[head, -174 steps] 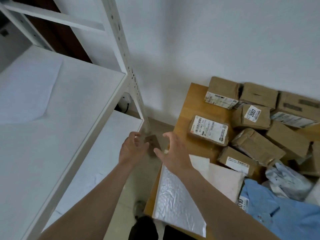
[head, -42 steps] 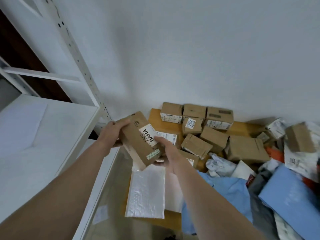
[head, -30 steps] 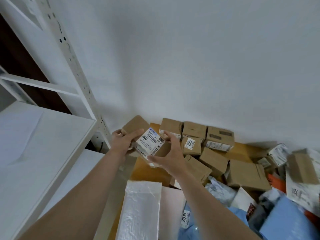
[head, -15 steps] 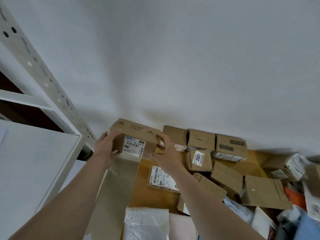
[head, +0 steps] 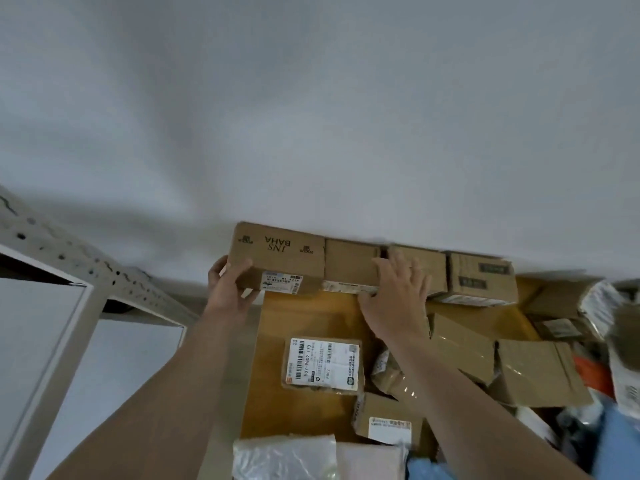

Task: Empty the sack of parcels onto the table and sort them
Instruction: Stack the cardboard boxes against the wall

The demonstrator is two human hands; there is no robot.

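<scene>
A brown cardboard box printed "JNS BAHA" [head: 277, 252] sits at the far left end of a row of boxes against the wall, on the wooden table [head: 308, 317]. My left hand [head: 230, 285] grips its left front corner, thumb on top. My right hand [head: 394, 296] lies flat with straight fingers on the two neighbouring boxes [head: 351, 263] in the row. A flat parcel with a white label [head: 322, 365] lies on the table below my hands.
A white metal shelving unit [head: 52, 327] stands left of the table. More cardboard boxes [head: 481, 277], a bubble mailer [head: 284, 459] and soft parcels crowd the right and near side. The white wall runs directly behind the box row.
I picked up the long box from near the shelf, turned it, and set it down at the left end of the row by the wall. My right hand let go and moved onto the neighbouring boxes.
</scene>
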